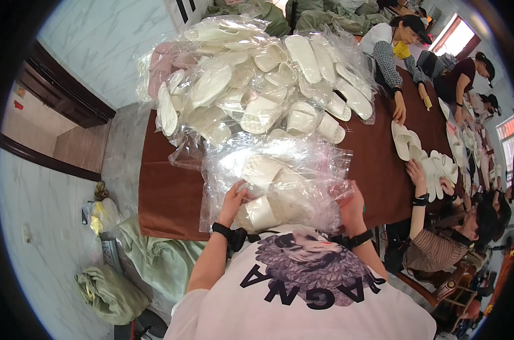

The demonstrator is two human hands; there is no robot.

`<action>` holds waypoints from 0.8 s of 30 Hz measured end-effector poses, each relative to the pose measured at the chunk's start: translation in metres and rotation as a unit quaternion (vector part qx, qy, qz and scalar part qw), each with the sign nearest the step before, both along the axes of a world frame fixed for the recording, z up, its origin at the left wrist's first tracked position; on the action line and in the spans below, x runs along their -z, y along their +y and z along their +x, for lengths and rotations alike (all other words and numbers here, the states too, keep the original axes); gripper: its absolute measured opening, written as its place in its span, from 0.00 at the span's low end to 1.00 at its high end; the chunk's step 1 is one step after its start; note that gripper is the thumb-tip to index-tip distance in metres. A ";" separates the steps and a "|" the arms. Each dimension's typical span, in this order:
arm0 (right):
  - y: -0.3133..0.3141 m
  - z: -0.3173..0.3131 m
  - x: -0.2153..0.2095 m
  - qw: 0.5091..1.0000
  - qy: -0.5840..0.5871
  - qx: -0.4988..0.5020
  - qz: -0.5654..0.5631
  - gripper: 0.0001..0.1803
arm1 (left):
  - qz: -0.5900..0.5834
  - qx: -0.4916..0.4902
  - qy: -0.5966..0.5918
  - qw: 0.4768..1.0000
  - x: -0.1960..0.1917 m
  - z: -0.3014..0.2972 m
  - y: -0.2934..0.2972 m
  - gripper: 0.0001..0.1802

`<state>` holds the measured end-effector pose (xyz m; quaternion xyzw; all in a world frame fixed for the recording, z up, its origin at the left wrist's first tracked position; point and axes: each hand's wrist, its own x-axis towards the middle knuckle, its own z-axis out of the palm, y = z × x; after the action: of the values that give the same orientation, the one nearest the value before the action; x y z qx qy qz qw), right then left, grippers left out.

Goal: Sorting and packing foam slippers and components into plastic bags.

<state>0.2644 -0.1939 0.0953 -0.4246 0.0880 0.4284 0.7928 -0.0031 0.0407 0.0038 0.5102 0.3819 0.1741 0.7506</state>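
Observation:
In front of me a pair of cream slippers (263,212) lies in or under a clear plastic bag (223,164) at the table's near edge. My left hand (232,202) is closed at the left side of the pair, its fingertips at the film and the slipper's edge. On the other side, my right hand (351,205) grips the crumpled right part of the plastic bag. Glare on the film hides where the bag's mouth is. Just beyond, a big heap of bagged cream slippers (262,110) covers the table, with one pinkish pair (161,65) at its left.
A brown cloth covers the long table (166,198). To my right, one co-worker (407,45) reaches across to loose white slippers (403,141); another person (449,243) sits handling more. Green sacks (160,266) lie on the floor at my left, near a doorway (58,113).

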 end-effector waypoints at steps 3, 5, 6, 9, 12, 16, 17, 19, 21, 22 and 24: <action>-0.013 -0.003 0.018 0.900 -0.328 -0.248 -0.140 0.16 | -0.022 -0.018 -0.021 0.999 0.020 -0.001 0.003 0.24; -0.008 -0.007 0.024 0.902 -0.307 -0.265 -0.147 0.21 | -0.041 -0.018 -0.026 0.999 0.015 0.005 0.001 0.23; -0.003 -0.007 0.026 0.815 -0.484 -0.276 -0.158 0.21 | -0.057 -0.021 -0.031 0.998 0.013 0.009 0.001 0.22; 0.016 -0.015 0.010 0.616 -0.699 -0.308 -0.192 0.21 | -0.046 -0.027 -0.024 0.998 0.024 0.002 0.001 0.23; 0.021 -0.008 -0.004 0.558 -0.672 -0.370 -0.316 0.19 | -0.053 -0.040 -0.036 0.997 0.018 0.009 -0.001 0.22; 0.004 0.011 -0.025 0.795 -0.407 -0.426 -0.144 0.14 | -0.081 -0.047 -0.066 0.993 0.018 0.006 -0.002 0.21; 0.000 0.009 -0.043 0.845 -0.269 -0.442 -0.132 0.12 | -0.075 -0.044 -0.076 0.993 0.021 0.004 -0.001 0.21; -0.002 0.013 -0.050 0.855 -0.262 -0.433 -0.112 0.13 | -0.068 -0.030 -0.088 0.993 0.024 0.003 0.002 0.20; -0.003 0.026 -0.022 0.850 -0.259 -0.417 -0.191 0.13 | -0.048 -0.037 -0.046 0.997 0.024 0.002 0.002 0.17; -0.003 0.028 -0.002 0.810 -0.315 -0.428 -0.247 0.18 | -0.071 -0.042 -0.059 0.995 0.022 0.004 0.001 0.17; 0.009 0.007 -0.005 0.782 -0.396 -0.391 -0.281 0.18 | -0.079 -0.043 -0.055 0.994 0.013 0.010 0.000 0.19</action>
<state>0.2717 -0.1845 0.1000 -0.7587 -0.2908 0.4522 0.3678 0.0066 0.0404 -0.0094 0.4218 0.3743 0.2037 0.8003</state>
